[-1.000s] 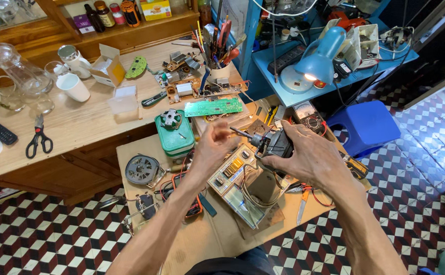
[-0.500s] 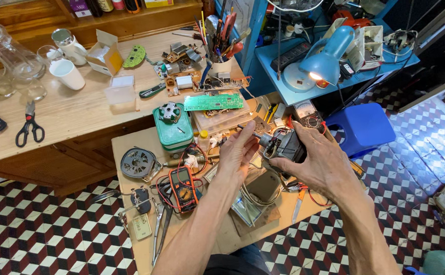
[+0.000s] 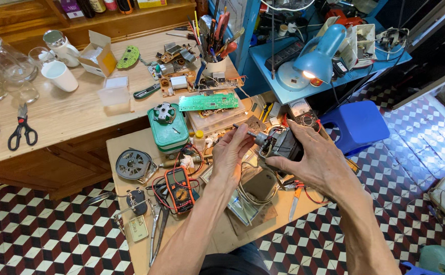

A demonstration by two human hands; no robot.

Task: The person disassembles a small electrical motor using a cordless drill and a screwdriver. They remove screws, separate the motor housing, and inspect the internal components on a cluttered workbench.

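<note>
The left hand [image 3: 234, 153] had its fingertips [image 3: 245, 133] pinched on the thin metal shaft [image 3: 252, 134] that stuck out of the small electric motor [image 3: 280, 145]; the right hand [image 3: 318, 162] was curled round the motor's dark body from the far side, fingers pressed against its casing, so the motor sat lifted between the two hands, above the small wooden table [image 3: 125, 145]. Half a second before, the left fingers had been spread loose beside the motor, and a second before they hovered lower over the clutter; now they had closed on the shaft, which looked to me like a change from steadying the piece to working its spindle. Just below the left wrist lay the orange multimeter [image 3: 180, 186] with its red and black leads; a little beyond the left fingers stood a green box [image 3: 168, 130] with a metal part on top; past that, a green circuit board [image 3: 208, 102]; farther off the right fingers, the blue desk lamp [image 3: 318, 53] glowed.
</note>
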